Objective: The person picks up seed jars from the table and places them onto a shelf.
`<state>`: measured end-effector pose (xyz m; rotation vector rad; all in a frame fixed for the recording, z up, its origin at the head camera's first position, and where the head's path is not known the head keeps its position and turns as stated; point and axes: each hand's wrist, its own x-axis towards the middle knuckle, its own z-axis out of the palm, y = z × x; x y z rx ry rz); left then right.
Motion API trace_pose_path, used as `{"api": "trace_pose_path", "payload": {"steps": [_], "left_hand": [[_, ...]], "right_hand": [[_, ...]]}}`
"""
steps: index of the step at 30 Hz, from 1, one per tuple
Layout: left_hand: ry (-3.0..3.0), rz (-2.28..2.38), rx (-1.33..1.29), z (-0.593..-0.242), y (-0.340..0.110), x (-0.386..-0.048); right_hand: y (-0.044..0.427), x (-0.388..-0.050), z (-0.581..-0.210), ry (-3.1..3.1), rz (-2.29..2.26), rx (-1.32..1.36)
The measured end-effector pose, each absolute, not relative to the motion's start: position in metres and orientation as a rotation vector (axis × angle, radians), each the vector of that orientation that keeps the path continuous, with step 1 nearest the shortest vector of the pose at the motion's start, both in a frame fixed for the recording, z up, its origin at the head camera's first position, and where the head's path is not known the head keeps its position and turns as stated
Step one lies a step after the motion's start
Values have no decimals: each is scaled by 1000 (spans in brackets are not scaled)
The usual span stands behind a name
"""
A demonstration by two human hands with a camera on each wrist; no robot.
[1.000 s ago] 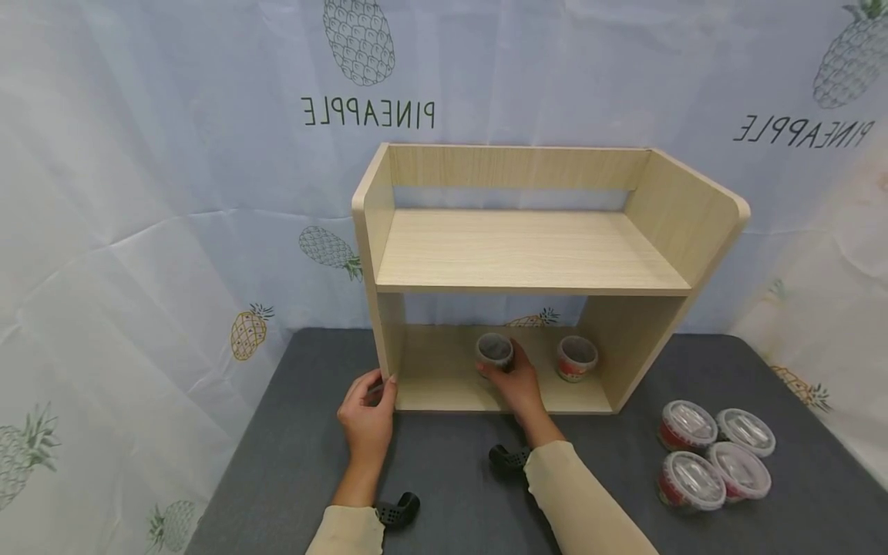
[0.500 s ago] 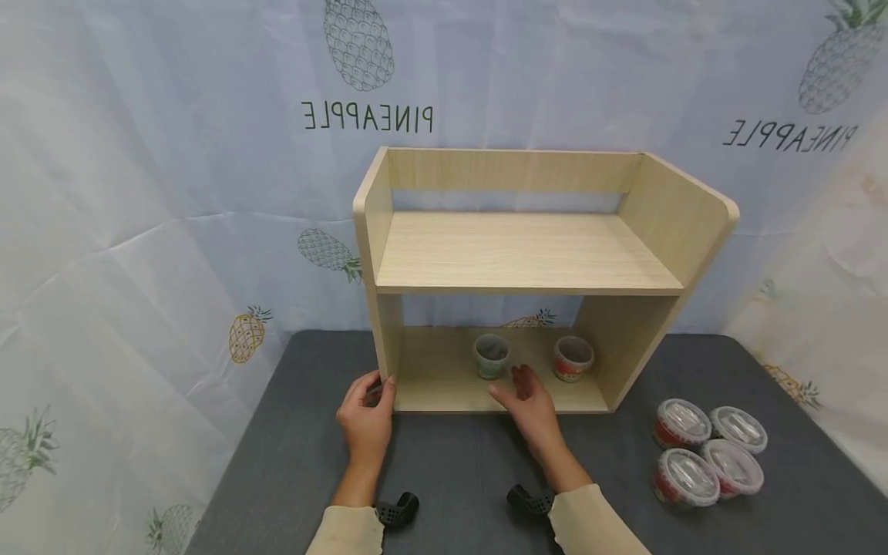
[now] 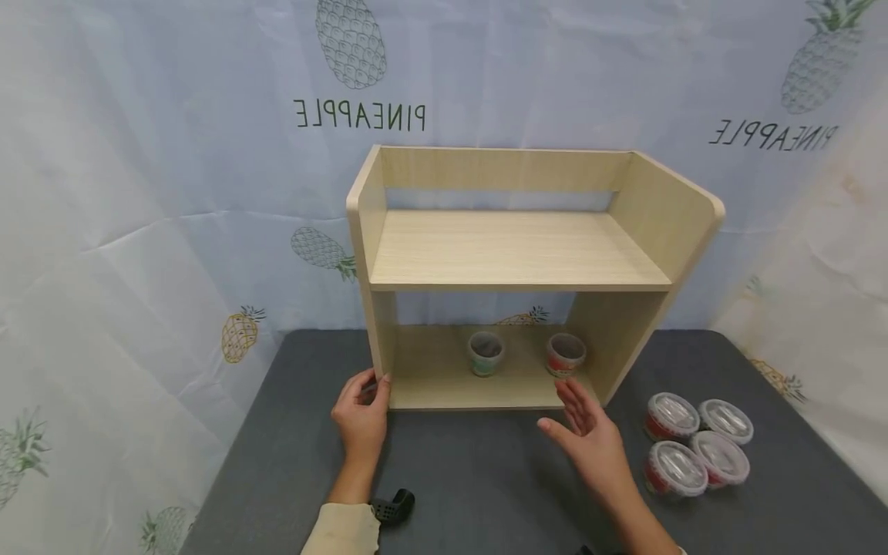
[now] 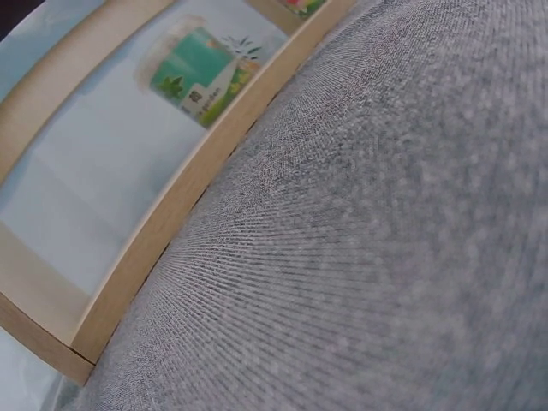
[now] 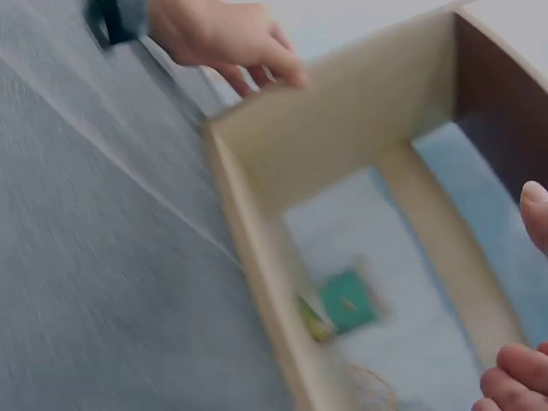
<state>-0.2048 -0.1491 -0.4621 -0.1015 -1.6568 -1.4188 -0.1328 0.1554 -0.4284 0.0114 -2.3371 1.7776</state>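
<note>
The left hand (image 3: 361,420) grips the front edge of the left side panel of a light wooden shelf (image 3: 520,247), low down. The right hand (image 3: 590,447) is spread and holds nothing, in front of the shelf's lower right corner. On the lower board stand a green-labelled cup (image 3: 485,354) near the middle and a red-labelled cup (image 3: 565,355) at the right. In the left wrist view the green cup (image 4: 195,73) is upright on the board. The right wrist view shows the left hand (image 5: 227,43) at the panel and the green cup (image 5: 348,301), blurred.
Several lidded cups (image 3: 671,417) stand grouped on the dark grey table (image 3: 472,478), to the right of the shelf. A light curtain (image 3: 173,154) with pineapple prints hangs behind and at the sides.
The right hand let go of the green cup, drew back out of the shelf and moved right toward the lidded cups. The left hand keeps its grip on the side panel.
</note>
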Motion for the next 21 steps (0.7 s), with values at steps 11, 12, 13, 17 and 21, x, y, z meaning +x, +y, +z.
{"api": "trace_pose_path", "payload": {"steps": [11,12,13,17,21], "left_hand": [[-1673,-1431,-92,-464,-150,-204],[-1675,-1425,-90,-465,-149,-205],[-1675,-1425,-89,-465,-149,-205],[-1666,-1431,-91,-465,-149,-206],[-1660,-1438,-99,-464,-150,-205]], "right_hand": [[234,-100,-410,-2225,1363,-246],[240,-97,-411,-2251,1304,-301],[246,-93,-412,-2269,1250,-341],[268,-79,-419,-2389,1101,-434],[290,-69,-424,-2610,899,-390]]}}
